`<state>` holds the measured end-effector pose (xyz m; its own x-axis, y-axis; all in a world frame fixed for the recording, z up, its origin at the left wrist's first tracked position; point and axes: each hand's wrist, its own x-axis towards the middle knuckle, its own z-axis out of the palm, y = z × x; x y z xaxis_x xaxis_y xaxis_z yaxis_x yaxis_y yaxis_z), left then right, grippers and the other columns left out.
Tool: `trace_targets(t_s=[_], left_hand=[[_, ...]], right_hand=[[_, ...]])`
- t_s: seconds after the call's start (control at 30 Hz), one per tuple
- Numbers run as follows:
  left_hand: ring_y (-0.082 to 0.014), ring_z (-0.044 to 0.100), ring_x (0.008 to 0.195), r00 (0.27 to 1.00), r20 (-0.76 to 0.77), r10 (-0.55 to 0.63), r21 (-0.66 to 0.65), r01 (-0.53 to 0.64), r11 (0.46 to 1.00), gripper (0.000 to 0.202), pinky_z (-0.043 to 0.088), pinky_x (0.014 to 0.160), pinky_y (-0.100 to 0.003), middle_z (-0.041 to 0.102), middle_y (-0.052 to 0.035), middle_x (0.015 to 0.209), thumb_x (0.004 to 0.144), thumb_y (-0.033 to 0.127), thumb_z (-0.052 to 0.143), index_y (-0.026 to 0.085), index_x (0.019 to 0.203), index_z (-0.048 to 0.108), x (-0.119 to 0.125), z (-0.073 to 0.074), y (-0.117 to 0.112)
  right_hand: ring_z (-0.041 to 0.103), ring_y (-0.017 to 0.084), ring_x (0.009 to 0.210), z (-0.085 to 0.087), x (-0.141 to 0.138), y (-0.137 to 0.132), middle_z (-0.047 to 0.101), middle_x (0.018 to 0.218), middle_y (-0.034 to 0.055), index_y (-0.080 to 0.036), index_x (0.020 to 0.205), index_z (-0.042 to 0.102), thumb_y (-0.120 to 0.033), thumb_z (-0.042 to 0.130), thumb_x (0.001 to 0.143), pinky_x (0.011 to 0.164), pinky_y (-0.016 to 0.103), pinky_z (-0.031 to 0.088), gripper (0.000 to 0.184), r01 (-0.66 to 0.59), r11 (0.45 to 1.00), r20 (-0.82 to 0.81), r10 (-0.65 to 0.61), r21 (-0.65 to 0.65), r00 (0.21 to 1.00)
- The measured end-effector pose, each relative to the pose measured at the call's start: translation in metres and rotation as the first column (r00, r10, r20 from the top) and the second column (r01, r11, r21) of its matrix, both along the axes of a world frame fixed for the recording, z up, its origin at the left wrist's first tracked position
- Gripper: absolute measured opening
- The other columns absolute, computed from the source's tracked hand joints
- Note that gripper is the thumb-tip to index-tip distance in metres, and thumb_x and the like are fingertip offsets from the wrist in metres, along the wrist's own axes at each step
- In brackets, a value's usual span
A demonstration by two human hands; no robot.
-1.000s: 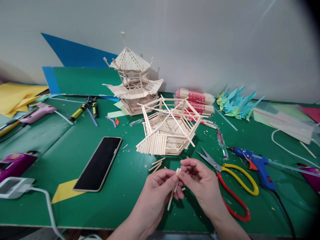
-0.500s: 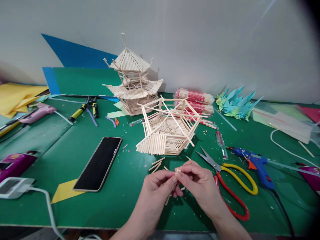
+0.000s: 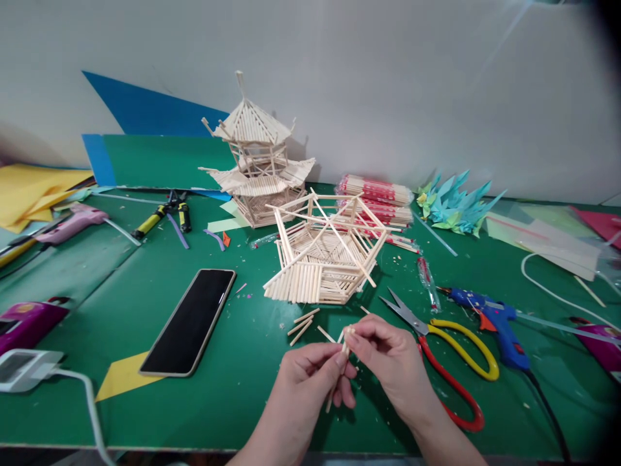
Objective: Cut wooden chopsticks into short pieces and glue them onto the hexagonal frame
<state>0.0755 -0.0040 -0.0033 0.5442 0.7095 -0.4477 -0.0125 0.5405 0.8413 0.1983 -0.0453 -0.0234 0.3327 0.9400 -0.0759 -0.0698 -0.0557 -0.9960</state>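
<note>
Near the table's front, my left hand (image 3: 313,378) is closed on a few thin wooden sticks (image 3: 345,347), which stick up between thumb and fingers. My right hand (image 3: 381,353) pinches the upper ends of these sticks; its fingers partly hide them. Several short cut sticks (image 3: 301,329) lie on the green table just beyond my left hand. Past them stands an open six-sided stick frame (image 3: 330,252), with one roof panel of sticks laid side by side at its front left. Scissors (image 3: 439,346) with red and yellow handles lie open right of my right hand.
A finished-looking stick pagoda (image 3: 259,155) stands behind. Wrapped stick bundles (image 3: 378,194) and a blue paper piece (image 3: 456,200) lie at the back. A blue glue gun (image 3: 499,317) is at right; a phone (image 3: 191,323), pliers (image 3: 165,213) and a pink glue gun (image 3: 80,223) are at left.
The sticks between my hands now show more, standing up from my left fingers. My right hand has shifted slightly, still pinching at their tops. The view has tilted a little.
</note>
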Motion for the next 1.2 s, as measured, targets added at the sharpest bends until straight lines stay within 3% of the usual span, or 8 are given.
trace_targets(t_s=[0.33,0.43,0.6,0.87,1.0,1.2], left_hand=[[-0.0090,0.046,0.041,1.000,-0.010,0.011,0.018,-0.011,1.000,0.020,0.029,0.043,-0.020,0.056,-0.0004,0.043,0.074,0.026,0.060,0.010,0.061,0.063,0.000,-0.004,-0.001],[-0.0090,0.047,0.041,1.000,-0.007,-0.003,0.007,0.003,1.000,0.021,0.029,0.044,-0.020,0.056,-0.0006,0.043,0.074,0.026,0.060,0.010,0.061,0.063,0.000,-0.003,0.000],[-0.0092,0.052,0.045,0.996,0.084,-0.040,-0.152,0.053,0.987,0.020,0.032,0.047,-0.020,0.062,-0.0042,0.059,0.077,0.026,0.057,0.010,0.067,0.063,0.000,-0.005,0.001],[-0.0058,0.043,0.040,0.988,0.152,0.021,-0.271,0.021,0.962,0.022,0.028,0.044,-0.020,0.060,-0.0043,0.058,0.080,0.025,0.052,0.009,0.070,0.064,-0.002,-0.012,-0.003],[-0.0035,0.036,0.039,0.990,0.138,0.026,-0.253,0.010,0.967,0.018,0.024,0.043,-0.019,0.055,-0.0010,0.054,0.075,0.023,0.057,0.008,0.067,0.064,0.000,-0.013,-0.006],[-0.0029,0.028,0.040,0.999,0.030,0.040,-0.116,-0.036,0.993,0.022,0.016,0.042,-0.019,0.046,0.0033,0.049,0.073,0.028,0.059,0.010,0.061,0.061,0.004,-0.018,-0.009]], right_hand=[[0.051,0.008,0.049,0.001,-0.001,0.002,0.053,0.066,-0.0019,-0.017,0.067,0.062,-0.030,0.063,0.072,0.047,0.022,0.039,0.014,0.019,0.999,0.007,-0.018,-0.026,1.000],[0.051,0.010,0.046,0.003,-0.001,0.002,0.053,0.057,-0.0028,-0.016,0.065,0.059,-0.032,0.062,0.072,0.046,0.023,0.039,0.018,-0.001,0.998,-0.042,-0.002,-0.061,0.999],[0.044,0.008,0.045,0.000,0.001,0.006,0.052,0.048,-0.0042,-0.015,0.061,0.058,-0.033,0.065,0.069,0.047,0.021,0.035,0.021,0.038,0.991,-0.120,-0.054,-0.132,0.991],[0.033,0.006,0.047,-0.009,0.005,0.011,0.042,0.048,-0.0074,-0.015,0.059,0.058,-0.034,0.068,0.066,0.047,0.020,0.029,0.022,0.133,0.979,-0.172,-0.159,-0.153,0.972],[0.031,0.006,0.047,-0.011,0.004,0.011,0.041,0.047,-0.0074,-0.015,0.058,0.057,-0.033,0.068,0.065,0.045,0.020,0.026,0.023,0.167,0.975,-0.174,-0.192,-0.147,0.966],[0.030,0.006,0.047,-0.013,0.002,0.014,0.042,0.047,-0.0073,-0.015,0.059,0.058,-0.034,0.067,0.064,0.045,0.021,0.024,0.022,0.204,0.968,-0.171,-0.228,-0.149,0.959]])
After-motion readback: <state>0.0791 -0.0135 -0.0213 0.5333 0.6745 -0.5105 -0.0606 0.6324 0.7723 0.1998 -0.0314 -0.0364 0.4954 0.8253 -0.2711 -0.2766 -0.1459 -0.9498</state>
